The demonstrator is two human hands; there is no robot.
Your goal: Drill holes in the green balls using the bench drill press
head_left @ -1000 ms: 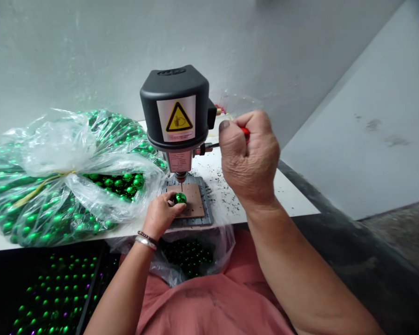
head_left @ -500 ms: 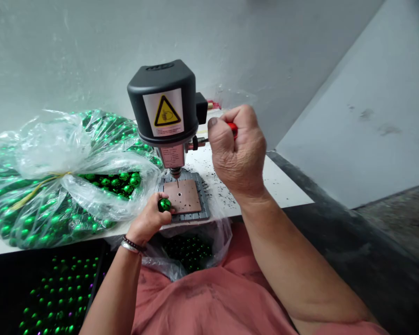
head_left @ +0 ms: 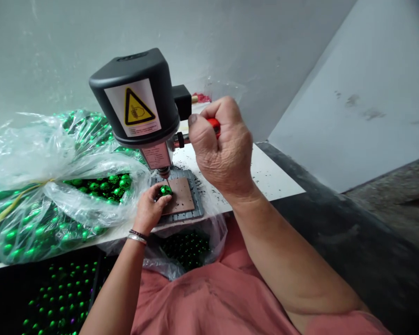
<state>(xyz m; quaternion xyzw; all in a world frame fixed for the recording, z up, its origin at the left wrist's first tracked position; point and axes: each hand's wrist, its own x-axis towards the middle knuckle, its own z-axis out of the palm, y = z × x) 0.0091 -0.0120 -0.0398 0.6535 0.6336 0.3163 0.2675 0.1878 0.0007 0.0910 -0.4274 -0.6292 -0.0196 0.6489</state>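
Note:
My left hand pinches a shiny green ball between thumb and fingers, over the brown board on the bench drill's grey base. Just above the ball is the thin drill bit; whether it touches the ball I cannot tell. The bench drill has a black head with a yellow warning sticker. At its right side, my right hand is closed around the red-knobbed lever, and the fingers' far side is hidden.
On the white table, a clear bag full of green balls lies left of the drill. An open bag of green balls hangs at my lap. A dark tray with rows of green balls is lower left. Dark shavings surround the base.
My left hand has carried the green ball from the board's near left edge to beneath the drill bit. My right hand stays on the lever. The whole view has shifted and tilted slightly.

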